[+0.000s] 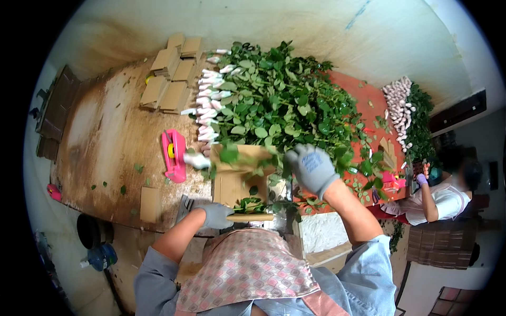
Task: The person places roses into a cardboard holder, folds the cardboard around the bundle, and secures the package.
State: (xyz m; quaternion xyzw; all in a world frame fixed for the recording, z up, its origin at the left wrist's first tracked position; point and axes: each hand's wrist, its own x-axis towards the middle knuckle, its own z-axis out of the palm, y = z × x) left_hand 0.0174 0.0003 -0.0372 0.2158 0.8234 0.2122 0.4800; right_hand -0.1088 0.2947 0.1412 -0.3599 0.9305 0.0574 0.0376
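Note:
My right hand point(312, 168), in a grey glove, closes around a leafy stem that stretches left over a cardboard sheet point(233, 185). At that stem's left end is a blurred flower head point(197, 160) in a white wrap. My left hand point(216, 216), also gloved in grey, grips the near cardboard flap point(251, 217) at its left end; part of its fingers is hidden. Green leaves point(251, 205) lie on the cardboard just behind the flap. Beyond it spreads a big heap of leafy stems point(280, 98), the white-wrapped heads point(207, 106) lined up on its left side.
A pink tape dispenser point(176, 156) stands left of the cardboard. Folded cardboard stacks point(174, 75) sit farther back, and one cardboard piece point(150, 204) lies near the front edge. At right, another person point(438, 197) works by more wrapped flowers point(399, 110) on the red surface point(371, 98).

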